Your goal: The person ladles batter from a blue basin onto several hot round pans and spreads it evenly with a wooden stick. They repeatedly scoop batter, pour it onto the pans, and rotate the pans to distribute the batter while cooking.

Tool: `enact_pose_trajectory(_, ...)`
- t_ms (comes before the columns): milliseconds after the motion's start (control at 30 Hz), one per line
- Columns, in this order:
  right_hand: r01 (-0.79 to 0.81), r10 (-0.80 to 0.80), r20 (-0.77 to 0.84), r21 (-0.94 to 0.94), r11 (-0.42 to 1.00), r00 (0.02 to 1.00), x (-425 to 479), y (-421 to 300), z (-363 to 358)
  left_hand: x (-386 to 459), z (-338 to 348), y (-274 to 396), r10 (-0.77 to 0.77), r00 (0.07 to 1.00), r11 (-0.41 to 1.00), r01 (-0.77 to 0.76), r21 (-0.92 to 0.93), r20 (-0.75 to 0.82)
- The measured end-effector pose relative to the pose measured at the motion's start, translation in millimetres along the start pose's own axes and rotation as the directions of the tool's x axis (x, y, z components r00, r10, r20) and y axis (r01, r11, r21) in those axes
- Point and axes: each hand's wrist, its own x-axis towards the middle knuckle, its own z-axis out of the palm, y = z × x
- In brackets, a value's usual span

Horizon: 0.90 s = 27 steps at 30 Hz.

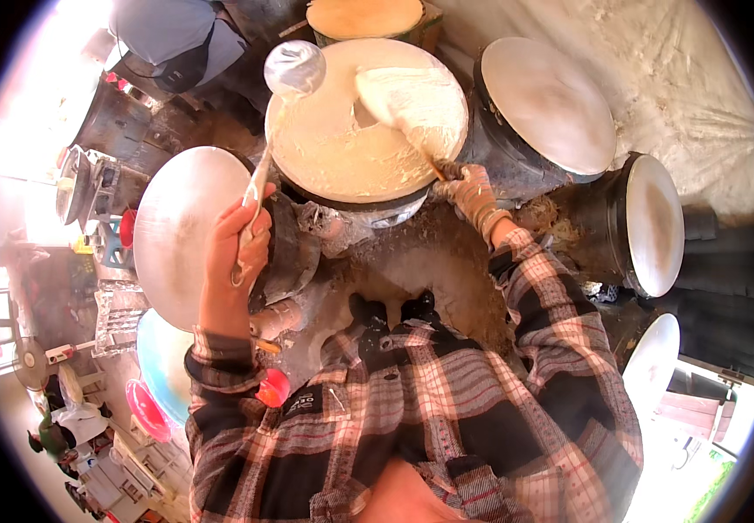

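My bare left hand [239,238] grips the long handle of a metal ladle [295,68]. The ladle's round bowl is raised over the left edge of a round griddle [344,201]. Pale batter [331,157] covers most of the griddle's top in a thin layer, with a small bare patch near the middle. My right hand [471,196], in a striped work glove, holds the handle of a broad fan-shaped spreader [409,98]. Its wide end, apparently coated in batter, lies over the right part of the griddle.
Other round griddles stand around me: one at left [181,216], one at upper right [546,98], another at right [658,222]. A round flatbread [364,16] lies beyond the batter. At lower left are a blue basin [158,366] and a red basin [148,408].
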Motion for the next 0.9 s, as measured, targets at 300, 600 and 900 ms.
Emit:
enact_pose_trajectory(300, 0.199, -0.228, 0.072, 0.286, 0.937, 0.971, 11, 16, -28, 22, -19, 33, -0.049, 0.996, 0.952, 0.068, 0.299, -0.072)
enact_pose_trajectory(600, 0.230, -0.080, -0.255, 0.643, 0.730, 0.964, -111, 6, 73, 49, -2, 25, -0.073, 0.973, 0.686, 0.210, 0.697, -0.221)
enact_pose_trajectory(900, 0.146, 0.088, -0.206, 0.882, 0.447, 0.975, -81, -54, 132, 46, 5, 21, -0.164, 0.980, 0.750, 0.198, 0.632, -0.113)
